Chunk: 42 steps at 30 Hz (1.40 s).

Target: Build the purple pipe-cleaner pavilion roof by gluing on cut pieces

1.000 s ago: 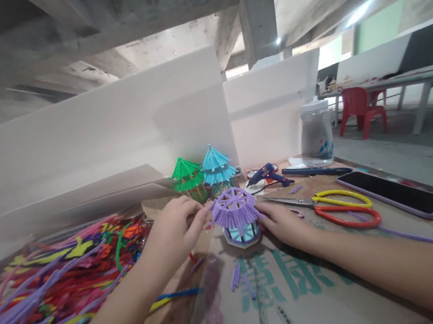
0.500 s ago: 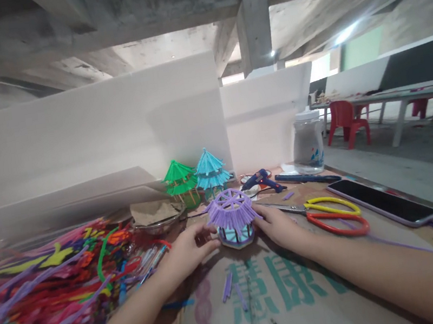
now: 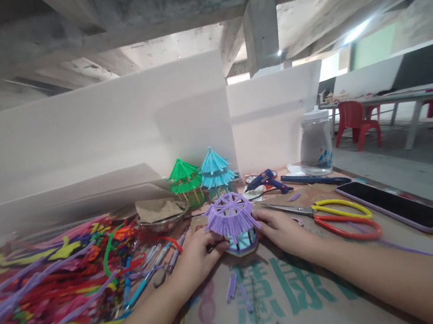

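A small purple pavilion model (image 3: 231, 215), with a spoked roof of fuzzy stems over a light-blue and dark-posted base, stands on the cardboard between my hands. My left hand (image 3: 203, 253) has its fingers curled against the model's left side, just under the eave. On the other side, my right hand (image 3: 277, 229) grips the right edge of the roof and base, its fingertips partly hidden behind the model. Short purple stem pieces (image 3: 232, 286) lie on the cardboard (image 3: 307, 317) in front of it.
Colourful pipe cleaners (image 3: 57, 296) pile up at left, near a bowl (image 3: 164, 222). Green (image 3: 183, 175) and blue pavilion models (image 3: 214, 168) stand behind. To the right are a glue gun (image 3: 264, 180), scissors (image 3: 332, 215), a phone (image 3: 396, 205) and a clear bottle (image 3: 315, 141).
The pavilion model has turned and tilted slightly between my hands, and my left fingers sit closer under its eave. The whole view has shifted a little, so things appear farther right.
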### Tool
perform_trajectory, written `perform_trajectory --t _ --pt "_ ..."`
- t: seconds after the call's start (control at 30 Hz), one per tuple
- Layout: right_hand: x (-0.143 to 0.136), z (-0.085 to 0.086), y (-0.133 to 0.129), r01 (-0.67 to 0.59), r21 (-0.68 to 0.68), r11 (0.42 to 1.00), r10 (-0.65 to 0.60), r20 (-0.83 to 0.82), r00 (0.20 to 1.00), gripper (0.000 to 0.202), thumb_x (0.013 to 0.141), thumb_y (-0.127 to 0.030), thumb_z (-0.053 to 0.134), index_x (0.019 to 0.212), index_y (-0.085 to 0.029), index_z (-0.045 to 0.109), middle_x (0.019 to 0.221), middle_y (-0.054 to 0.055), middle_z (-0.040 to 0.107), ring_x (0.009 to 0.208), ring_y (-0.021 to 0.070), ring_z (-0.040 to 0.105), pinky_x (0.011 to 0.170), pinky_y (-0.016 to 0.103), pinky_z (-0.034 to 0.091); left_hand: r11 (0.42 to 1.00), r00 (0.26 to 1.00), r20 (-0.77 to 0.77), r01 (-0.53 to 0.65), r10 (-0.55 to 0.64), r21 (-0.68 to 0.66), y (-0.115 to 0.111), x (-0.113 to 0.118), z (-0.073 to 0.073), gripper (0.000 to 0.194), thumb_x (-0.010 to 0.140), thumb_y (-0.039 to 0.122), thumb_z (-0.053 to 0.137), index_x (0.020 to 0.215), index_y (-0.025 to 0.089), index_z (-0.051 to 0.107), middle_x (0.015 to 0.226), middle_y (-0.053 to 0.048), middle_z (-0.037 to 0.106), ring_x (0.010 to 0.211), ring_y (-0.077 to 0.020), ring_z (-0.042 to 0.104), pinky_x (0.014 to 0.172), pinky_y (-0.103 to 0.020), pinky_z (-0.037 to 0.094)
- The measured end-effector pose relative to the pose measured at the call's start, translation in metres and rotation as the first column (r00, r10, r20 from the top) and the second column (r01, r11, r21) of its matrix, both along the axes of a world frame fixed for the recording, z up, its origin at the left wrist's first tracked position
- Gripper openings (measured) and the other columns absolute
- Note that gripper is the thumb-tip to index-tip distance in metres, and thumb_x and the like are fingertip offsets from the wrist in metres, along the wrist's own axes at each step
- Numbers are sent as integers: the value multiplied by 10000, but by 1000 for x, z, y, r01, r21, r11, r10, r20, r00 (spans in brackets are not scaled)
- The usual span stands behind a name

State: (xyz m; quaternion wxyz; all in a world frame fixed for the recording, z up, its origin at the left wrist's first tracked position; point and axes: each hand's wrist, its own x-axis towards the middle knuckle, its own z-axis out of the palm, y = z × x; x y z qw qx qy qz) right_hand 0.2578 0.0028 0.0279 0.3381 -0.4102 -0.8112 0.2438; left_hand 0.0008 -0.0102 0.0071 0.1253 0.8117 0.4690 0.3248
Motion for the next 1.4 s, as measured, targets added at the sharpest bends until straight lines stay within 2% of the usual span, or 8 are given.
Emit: perform_trajectory --t 0.3,0.73,0.83,0.9,1.0,1.1,1.27,1.4 --pt "0 2 0 20 19 1000 -21 13 1000 269 928 -250 469 1010 -183 717 1027 91 768 988 272 690 889 376 489 999 999 18 35 -36 42 -2 1 5 189 921 334 645 954 226 797 1024 -84 776 1040 -257 683 995 -373 498" --pt "1 0 -1 56 38 998 -57 27 998 264 935 -306 484 944 -180 717 982 93 772 942 272 695 859 379 504 1000 1000 6 -1 0 23 -4 2 10 220 938 282 567 913 193 767 993 -78 775 996 -249 692 937 -356 515" --pt "5 -4 6 86 7 996 -86 -21 996 317 944 -368 475 997 -171 718 993 97 768 935 280 692 861 394 518 997 999 28 -29 31 -73 -4 -3 25 250 920 253 540 1000 193 770 1078 -72 786 1041 -246 701 953 -345 518" --pt "7 -5 9 76 -14 997 -77 -25 997 347 946 -393 473 1033 -165 721 1007 102 768 935 284 689 870 403 520 986 993 36 -106 112 -130 -4 -13 43 303 904 264 528 1061 182 774 1134 -76 784 1070 -251 703 963 -341 517" --pt "8 -5 10 69 -9 998 -70 -6 998 360 938 -387 470 1053 -162 727 1036 110 768 975 299 685 906 420 507 945 982 -143 -161 125 -284 -5 -35 76 361 891 359 534 1086 184 782 1082 -54 798 1011 -255 721 895 -316 524" --pt "8 -4 10 68 -8 998 -68 8 998 366 935 -394 456 1038 -175 730 1021 98 767 988 312 684 911 433 500 931 938 -328 -214 111 -297 -9 -56 103 337 852 368 566 1039 204 794 1046 -29 802 962 -245 724 824 -279 505" --pt "8 -5 10 84 7 996 -84 11 996 352 924 -401 472 1044 -193 730 1076 95 773 1029 325 685 952 454 493 888 848 -528 -275 44 -368 -23 -70 117 239 796 337 612 904 265 813 837 10 794 785 -211 711 660 -248 448" --pt "9 -6 11 116 23 993 -117 24 993 374 910 -433 482 1044 -193 735 1096 105 779 1011 338 701 931 469 515 897 800 -599 -289 34 -335 -32 -72 126 222 762 309 647 900 288 819 848 10 794 765 -201 697 645 -253 430"
